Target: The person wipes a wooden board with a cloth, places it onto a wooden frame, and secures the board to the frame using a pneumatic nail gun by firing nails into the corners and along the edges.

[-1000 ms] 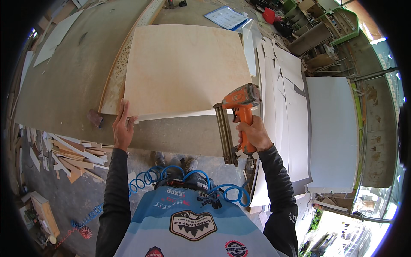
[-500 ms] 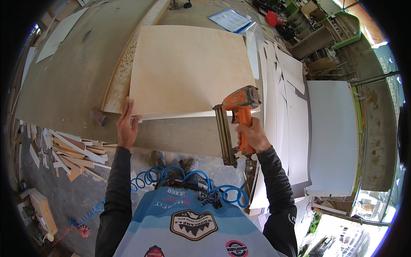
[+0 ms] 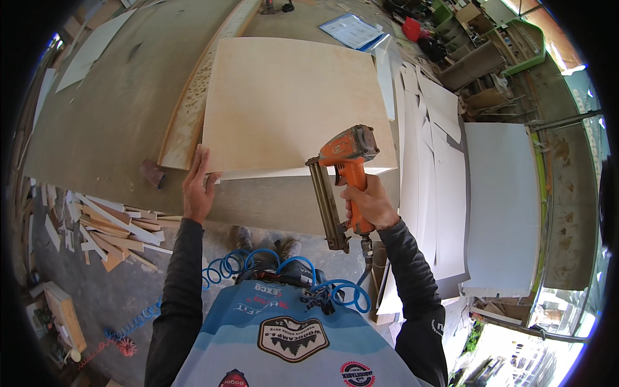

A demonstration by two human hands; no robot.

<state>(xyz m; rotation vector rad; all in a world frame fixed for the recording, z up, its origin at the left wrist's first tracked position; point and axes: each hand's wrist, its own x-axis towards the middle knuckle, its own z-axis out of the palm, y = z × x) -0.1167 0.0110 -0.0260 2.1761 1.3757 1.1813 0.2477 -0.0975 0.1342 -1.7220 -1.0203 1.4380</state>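
A pale plywood panel (image 3: 293, 103) lies flat over the workbench, its white front edge facing me. My left hand (image 3: 198, 190) rests against the panel's near left corner, fingers stretched along the side and thumb apart by the front edge. Wrapped round the grip of an orange pneumatic nail gun (image 3: 351, 155), my right hand (image 3: 373, 205) holds it at the panel's near edge. The gun's nose is over that edge, right of the middle; whether it touches cannot be made out. A coiled blue air hose (image 3: 351, 290) hangs below the gun.
Left of the panel lies a long wood-edged strip (image 3: 193, 109), with a brown roll-like piece (image 3: 152, 174) near its end. Papers on a blue clipboard (image 3: 351, 31) lie beyond. Wood offcuts (image 3: 116, 229) cover the floor at left; white sheets (image 3: 496, 206) stand at right.
The nail gun in my right hand has moved left along the panel's near edge. My left hand stays at the corner. The whole view has shifted slightly.
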